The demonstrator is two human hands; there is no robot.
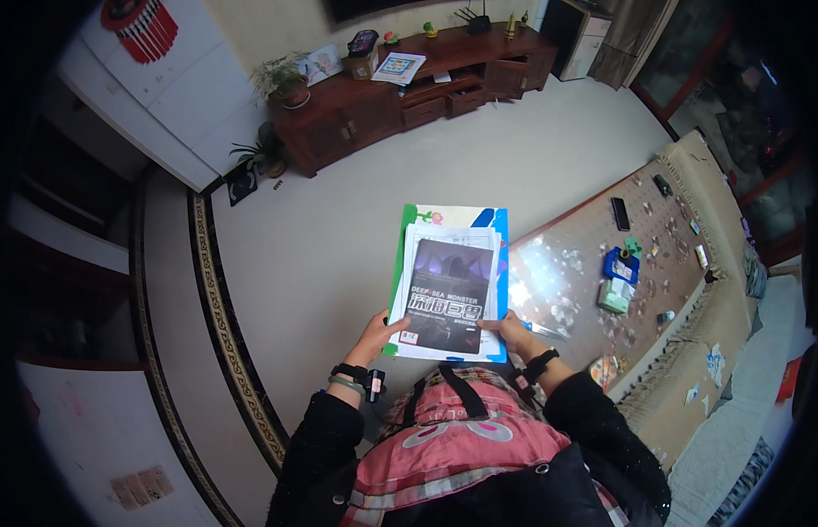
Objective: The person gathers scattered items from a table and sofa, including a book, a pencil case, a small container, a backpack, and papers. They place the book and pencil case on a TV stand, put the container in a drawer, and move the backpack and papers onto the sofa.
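Both my hands hold up one stack of papers in front of my pink apron [462, 421]. On top lies a dark booklet [452, 277] with a printed cover. Under it are white printed sheets [415, 240], and at the bottom a larger painted sheet or board [501, 221] with green and blue edges and a pink flower. My left hand [377, 337] grips the lower left side, its thumb on the booklet's edge. On the lower right my right hand [509, 331] does the same, thumb on top. The fingers beneath the stack are hidden.
To the right stands a glass-topped table [554, 277] with a phone [620, 214], a blue basket [621, 265] and a tissue pack [616, 295]. A covered sofa [672, 421] runs beyond it. Ahead, a wooden TV cabinet [376, 122] has a drawer [466, 100] and door [508, 78] ajar.
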